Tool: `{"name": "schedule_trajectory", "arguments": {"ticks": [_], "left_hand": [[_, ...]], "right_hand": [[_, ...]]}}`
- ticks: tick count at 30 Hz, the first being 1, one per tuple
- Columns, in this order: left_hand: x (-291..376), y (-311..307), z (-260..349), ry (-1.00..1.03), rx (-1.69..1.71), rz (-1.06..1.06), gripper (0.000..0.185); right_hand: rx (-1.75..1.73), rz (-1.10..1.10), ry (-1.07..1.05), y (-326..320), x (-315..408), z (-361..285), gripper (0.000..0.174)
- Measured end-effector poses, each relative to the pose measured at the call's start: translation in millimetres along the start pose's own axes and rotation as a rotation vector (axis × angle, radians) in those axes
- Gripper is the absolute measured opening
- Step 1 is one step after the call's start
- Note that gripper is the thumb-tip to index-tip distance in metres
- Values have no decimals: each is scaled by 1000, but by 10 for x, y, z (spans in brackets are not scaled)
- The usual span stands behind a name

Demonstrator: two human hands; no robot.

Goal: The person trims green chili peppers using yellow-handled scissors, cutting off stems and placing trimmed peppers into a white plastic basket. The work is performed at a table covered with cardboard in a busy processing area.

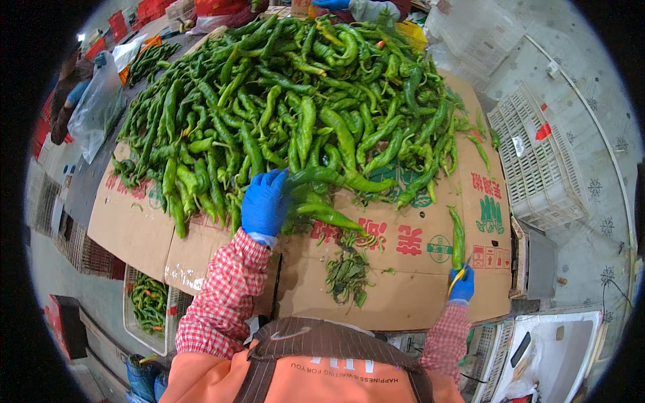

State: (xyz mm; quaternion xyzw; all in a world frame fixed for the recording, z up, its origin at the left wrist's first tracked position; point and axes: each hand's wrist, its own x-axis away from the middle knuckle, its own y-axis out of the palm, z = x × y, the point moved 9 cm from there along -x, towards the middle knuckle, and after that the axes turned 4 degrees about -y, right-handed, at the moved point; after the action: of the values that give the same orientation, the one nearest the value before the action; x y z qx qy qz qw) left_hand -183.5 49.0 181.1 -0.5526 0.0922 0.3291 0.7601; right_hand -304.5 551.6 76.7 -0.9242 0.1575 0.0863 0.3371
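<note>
A large heap of long green peppers (307, 126) covers the cardboard (413, 297) before me. My left hand (264, 204), in a blue glove, is at the front of the heap, its fingers closed around the end of a dark green pepper (315, 176). Another pepper (332, 216) lies just below that one. On the right, my blue-gloved right hand (462, 287) grips a small yellow-handled tool (456, 281), its working end hard to make out. A single green pepper (457, 237) reaches from this hand toward the heap; whether the fingers hold it is unclear.
Leaves and stem scraps (348, 272) lie between my hands. A white plastic crate (539, 151) stands beyond the right edge; a crate of peppers (149, 305) sits lower left. Across the heap is a person's blue-gloved hand (331, 4). At left, someone holds a clear plastic bag (95, 111).
</note>
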Motion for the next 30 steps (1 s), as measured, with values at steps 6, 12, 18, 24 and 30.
{"name": "schedule_trajectory", "arguments": {"ticks": [6,12,18,24,30], "left_hand": [[-81,301,-213,-122,201,-98,38],[115,-423,479,211,305,115,37],[625,-474,815,426,109,45,37],[659,-272,100,-308,939,100,43],[795,169,226,-645,1749,-426,53]], "right_hand": [[-1,199,-271,-147,130,-441,34],[-875,-685,239,936,647,-1489,28],[-811,-1310,20,1483,1615,-2178,44],[-769,-1200,40,1434,1669,-2247,46],[-520,-1058,-424,1284,1607,-2551,43]]}}
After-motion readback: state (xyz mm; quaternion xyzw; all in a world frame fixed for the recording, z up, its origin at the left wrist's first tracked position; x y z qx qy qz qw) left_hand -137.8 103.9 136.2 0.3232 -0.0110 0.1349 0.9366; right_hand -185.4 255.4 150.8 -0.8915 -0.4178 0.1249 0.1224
